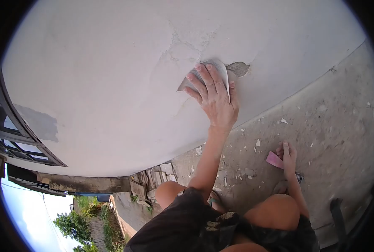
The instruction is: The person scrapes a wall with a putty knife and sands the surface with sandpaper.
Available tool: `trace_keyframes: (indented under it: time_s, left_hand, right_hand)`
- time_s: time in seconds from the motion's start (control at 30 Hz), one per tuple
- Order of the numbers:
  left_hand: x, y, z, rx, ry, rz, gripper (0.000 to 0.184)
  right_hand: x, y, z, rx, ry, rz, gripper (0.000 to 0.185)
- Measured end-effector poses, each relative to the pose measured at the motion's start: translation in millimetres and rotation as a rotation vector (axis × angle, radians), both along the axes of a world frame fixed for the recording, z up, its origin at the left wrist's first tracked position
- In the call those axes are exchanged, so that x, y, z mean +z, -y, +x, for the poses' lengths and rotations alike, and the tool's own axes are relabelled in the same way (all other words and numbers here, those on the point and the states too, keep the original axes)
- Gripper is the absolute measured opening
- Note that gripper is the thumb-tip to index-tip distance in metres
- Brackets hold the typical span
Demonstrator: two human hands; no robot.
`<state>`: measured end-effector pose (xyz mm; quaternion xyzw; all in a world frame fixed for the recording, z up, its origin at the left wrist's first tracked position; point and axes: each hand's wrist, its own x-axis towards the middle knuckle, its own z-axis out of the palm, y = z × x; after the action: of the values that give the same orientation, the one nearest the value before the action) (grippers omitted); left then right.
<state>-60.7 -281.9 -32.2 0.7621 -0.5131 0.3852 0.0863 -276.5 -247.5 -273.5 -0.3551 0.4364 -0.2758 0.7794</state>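
My left hand (214, 94) lies spread over a curved sheet of sandpaper (217, 64) and presses it to the pale wall (111, 84). The sheet's edge passes between my thumb and fingers. Right beside it, a grey rough hole (238, 68) shows in the wall, and cracked, peeled paint (182, 48) runs above. Lower right, my right hand (288, 157) is closed on a small pink flat piece (274, 159), held over the ground away from the wall; its exact kind is unclear.
Paint flakes (249, 172) litter the dusty ground (321, 138) along the wall's foot. Stacked tiles or boards (149, 182) lie near my knee. A window (23, 138) and a grey patch (37, 122) are at the left. A dark bar-like object (337, 218) stands at lower right.
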Motion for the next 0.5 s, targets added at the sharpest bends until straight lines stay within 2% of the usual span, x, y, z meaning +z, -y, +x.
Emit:
trace_keyframes:
  time_s: [0.1,0.2,0.3,0.37,0.43,0.5]
  left_hand:
    - [76,35,-16,-0.064,-0.012,-0.113,0.062]
    - [64,27,-10,-0.071,-0.015,-0.127,0.062]
    - [0,-7,0,-0.004,-0.009,-0.019,0.062]
    - [-4,-9,2,-0.009,0.009,0.007,0.063]
    - [22,14,-3,-0.062,0.013,-0.059,0.064]
    - [70,46,-12,-0.097,0.032,-0.157,0.068]
  right_hand:
    - [-10,-2,-1,0.018,-0.018,-0.028,0.035]
    - [-9,-1,3,0.026,-0.018,-0.052,0.035]
    - [-10,1,5,0.023,-0.033,-0.086,0.035]
    - [-10,-5,5,0.027,-0.047,-0.064,0.036]
    - [-10,-8,3,0.036,-0.044,-0.069,0.035]
    - [-14,-9,2,0.04,-0.043,-0.095,0.035]
